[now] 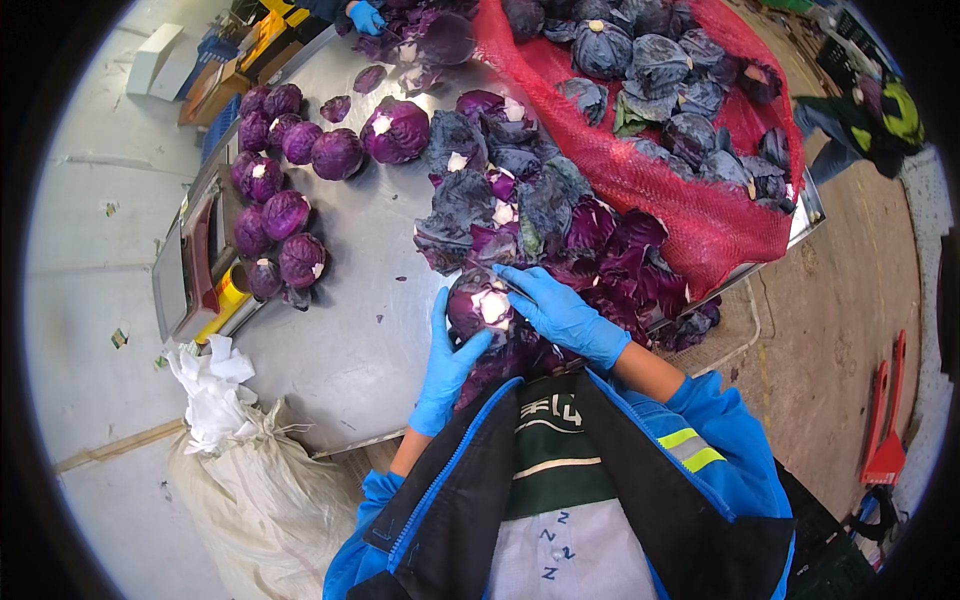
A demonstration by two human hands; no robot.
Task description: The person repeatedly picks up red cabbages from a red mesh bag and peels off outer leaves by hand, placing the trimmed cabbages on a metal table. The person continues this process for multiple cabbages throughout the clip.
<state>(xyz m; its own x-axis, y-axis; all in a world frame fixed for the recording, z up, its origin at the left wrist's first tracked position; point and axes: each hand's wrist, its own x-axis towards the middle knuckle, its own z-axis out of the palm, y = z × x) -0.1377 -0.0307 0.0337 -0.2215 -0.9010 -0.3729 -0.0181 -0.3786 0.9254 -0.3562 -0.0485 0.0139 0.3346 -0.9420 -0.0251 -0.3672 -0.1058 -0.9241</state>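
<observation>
My left hand (pixel 445 367), in a blue glove, cups a red cabbage head (pixel 466 309) from the left, at the near side of the metal table. The cabbage's pale cut stem end faces up. My right hand (pixel 566 311), gloved alike, rests against the cabbage's upper right side. A thin knife (pixel 516 286) lies under its fingers; the grip is partly hidden. Loose purple cabbage leaves (pixel 626 240) pile up just beyond and to the right of that hand. Darker outer leaves and whole cabbages (pixel 465 199) lie ahead of both hands.
Trimmed red cabbages (pixel 285 214) line the left of the metal table (pixel 367 247). A red mesh sack (pixel 600 161) of untrimmed cabbages spreads at right. Across the table works another person's gloved hand (pixel 367 16). A woven sack (pixel 255 480) stands at lower left; a red pallet jack (pixel 886 442) at right.
</observation>
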